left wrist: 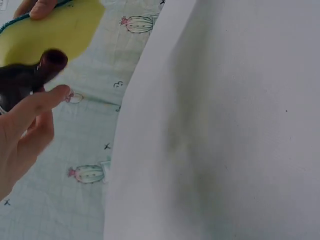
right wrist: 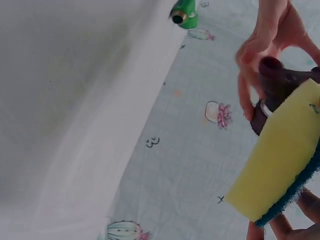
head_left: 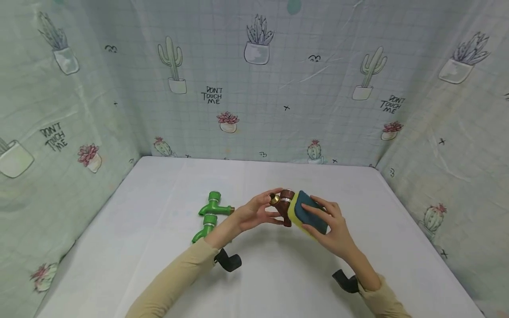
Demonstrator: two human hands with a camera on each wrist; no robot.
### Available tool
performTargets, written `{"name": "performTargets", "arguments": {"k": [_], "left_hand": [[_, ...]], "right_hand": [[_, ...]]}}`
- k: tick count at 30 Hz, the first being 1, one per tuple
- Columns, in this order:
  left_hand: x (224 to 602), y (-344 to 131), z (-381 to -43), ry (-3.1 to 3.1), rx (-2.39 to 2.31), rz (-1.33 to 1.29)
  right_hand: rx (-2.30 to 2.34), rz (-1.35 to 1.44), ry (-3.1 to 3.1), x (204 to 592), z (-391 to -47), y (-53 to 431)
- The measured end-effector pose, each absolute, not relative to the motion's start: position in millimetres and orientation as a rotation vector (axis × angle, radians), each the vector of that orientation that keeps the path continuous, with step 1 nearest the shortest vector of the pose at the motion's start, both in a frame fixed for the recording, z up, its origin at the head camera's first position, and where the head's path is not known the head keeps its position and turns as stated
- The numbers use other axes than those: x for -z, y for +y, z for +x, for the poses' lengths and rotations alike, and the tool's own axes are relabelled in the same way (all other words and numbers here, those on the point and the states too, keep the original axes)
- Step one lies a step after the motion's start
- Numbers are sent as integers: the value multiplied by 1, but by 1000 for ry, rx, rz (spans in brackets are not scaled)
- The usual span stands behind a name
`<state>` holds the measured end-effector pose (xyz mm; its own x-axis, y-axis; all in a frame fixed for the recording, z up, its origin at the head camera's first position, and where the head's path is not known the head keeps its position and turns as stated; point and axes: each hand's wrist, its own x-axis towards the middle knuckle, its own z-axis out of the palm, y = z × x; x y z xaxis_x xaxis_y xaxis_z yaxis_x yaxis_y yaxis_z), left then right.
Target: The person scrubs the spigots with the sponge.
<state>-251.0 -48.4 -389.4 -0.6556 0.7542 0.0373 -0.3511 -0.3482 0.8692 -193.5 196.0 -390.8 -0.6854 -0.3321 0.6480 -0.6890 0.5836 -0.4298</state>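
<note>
My left hand (head_left: pixel 254 215) grips a dark red-brown tap (head_left: pixel 284 206) with a brass-coloured threaded end, above the table. In my right hand (head_left: pixel 336 232) is a sponge (head_left: pixel 312 216), yellow with a blue-green scouring side, pinched between fingers and thumb. The sponge's yellow face is turned to the tap, and in the head view it overlaps the tap's right side. The right wrist view shows the yellow face (right wrist: pixel 272 167) close against the tap (right wrist: pixel 280 82); whether they touch I cannot tell. The left wrist view shows the tap's open spout (left wrist: pixel 54 60) beside the left fingers.
Two green taps (head_left: pixel 214 207) lie on the white table (head_left: pixel 167 185), left of my left forearm, which partly hides the nearer one. Black curved pieces (head_left: pixel 229 260) show beside both wrists. A patterned cloth (head_left: pixel 278 88) stands behind and along the sides.
</note>
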Motion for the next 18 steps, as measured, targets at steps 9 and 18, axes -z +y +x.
{"name": "performTargets", "arguments": {"k": [9,18], "left_hand": [[378,-59,-249,1437,-1834,649],[381,-52,-242,1540,-1867,543]], "right_hand": [[-874,853,-2258,391,-193,191],[-787,928,-2264,384,-190,182]]}}
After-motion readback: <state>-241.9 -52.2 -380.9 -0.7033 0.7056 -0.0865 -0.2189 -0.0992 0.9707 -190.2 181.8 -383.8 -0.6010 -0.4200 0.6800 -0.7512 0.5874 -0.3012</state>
